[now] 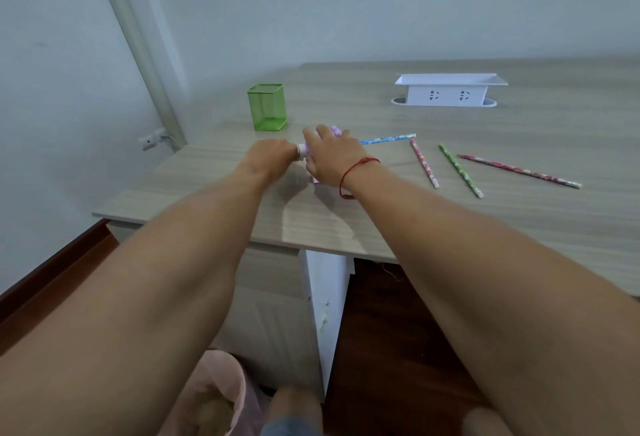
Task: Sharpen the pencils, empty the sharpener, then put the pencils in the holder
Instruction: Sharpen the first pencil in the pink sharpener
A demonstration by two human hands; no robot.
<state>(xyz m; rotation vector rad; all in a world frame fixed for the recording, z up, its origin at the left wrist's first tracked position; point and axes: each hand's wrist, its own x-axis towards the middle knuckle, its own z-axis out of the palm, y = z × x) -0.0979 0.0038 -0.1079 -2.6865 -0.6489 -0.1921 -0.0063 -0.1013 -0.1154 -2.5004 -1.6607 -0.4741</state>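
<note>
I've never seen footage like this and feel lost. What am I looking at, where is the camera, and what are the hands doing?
No machine here: these are a person's two bare arms, filmed by one wide-angle camera worn on the head, looking forward and down. On the desk, the right hand holds a pink sharpener from above; a blue pencil reaches out from under that hand to the right. The left hand grips a white knob on the sharpener's other side. Three more pencils lie loose on the right. A green mesh holder stands behind the hands, and a white socket box sits farther back.
</note>
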